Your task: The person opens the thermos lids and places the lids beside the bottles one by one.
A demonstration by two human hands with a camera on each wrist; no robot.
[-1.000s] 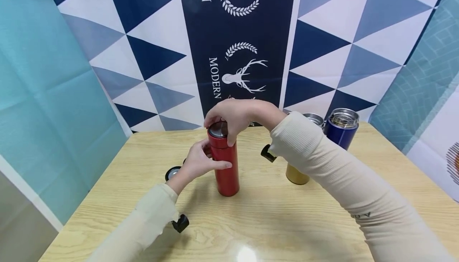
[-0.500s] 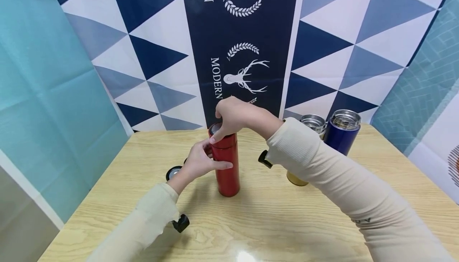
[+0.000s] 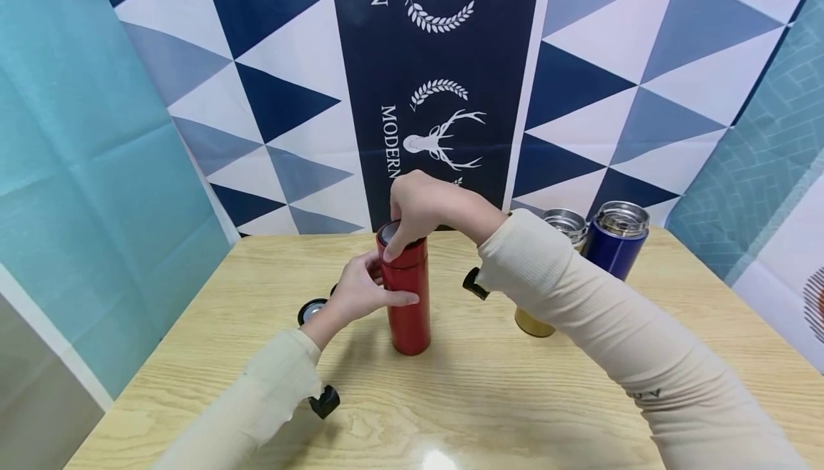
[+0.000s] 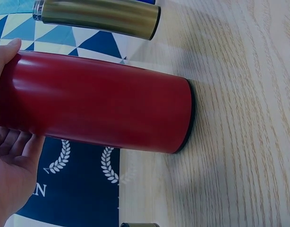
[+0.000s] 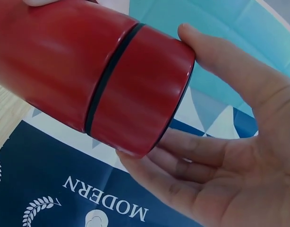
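Observation:
A tall red thermos flask [image 3: 410,323] stands upright on the wooden table, roughly mid-view. My left hand [image 3: 357,287] holds its body from the left, the thumb across the front and the fingers behind. Over the top, my right hand [image 3: 421,205] grips the flask's red cap [image 5: 142,90] by the rim, thumb on one side and fingers on the other. The right wrist view shows a dark ring between cap and body. In the left wrist view the flask's dark base [image 4: 187,118] meets the table.
Two flasks with bare steel necks stand at the right: a blue one [image 3: 614,250] and a gold one [image 3: 534,324], partly behind my right sleeve. A round black-rimmed lid [image 3: 312,310] lies beside my left wrist. A patterned cloth [image 3: 290,98] hangs behind the table.
My right hand has turned about the cap, its thumb going from the right front to the left front. My left hand and the flask's body stay in place.

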